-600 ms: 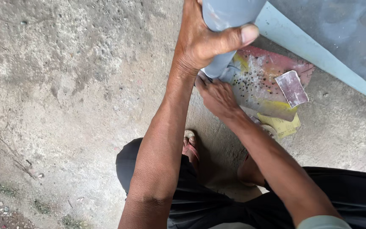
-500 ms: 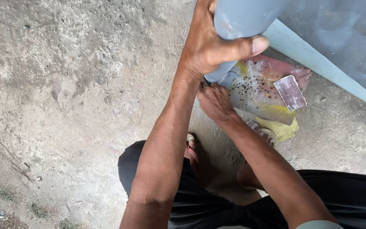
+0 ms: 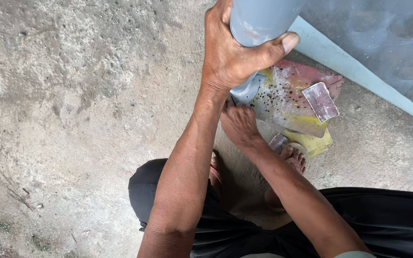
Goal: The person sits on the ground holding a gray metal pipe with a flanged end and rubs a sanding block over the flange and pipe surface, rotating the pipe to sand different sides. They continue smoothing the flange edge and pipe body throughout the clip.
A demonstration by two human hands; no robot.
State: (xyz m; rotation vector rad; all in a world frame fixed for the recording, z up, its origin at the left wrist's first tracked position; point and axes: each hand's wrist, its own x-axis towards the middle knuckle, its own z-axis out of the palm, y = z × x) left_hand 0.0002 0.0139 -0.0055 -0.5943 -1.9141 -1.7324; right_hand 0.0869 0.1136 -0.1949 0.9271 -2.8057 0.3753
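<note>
at top centre of the frame a grey pipe stands over the speckled board on the concrete floor, the left hand wrapped tight around it, the right hand curled at its lower end, grip unclear, near a sandpaper piece.

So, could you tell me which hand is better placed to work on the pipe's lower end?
Probably the right hand: it rests at the pipe's lower end, while the left hand grips it higher up.
</note>
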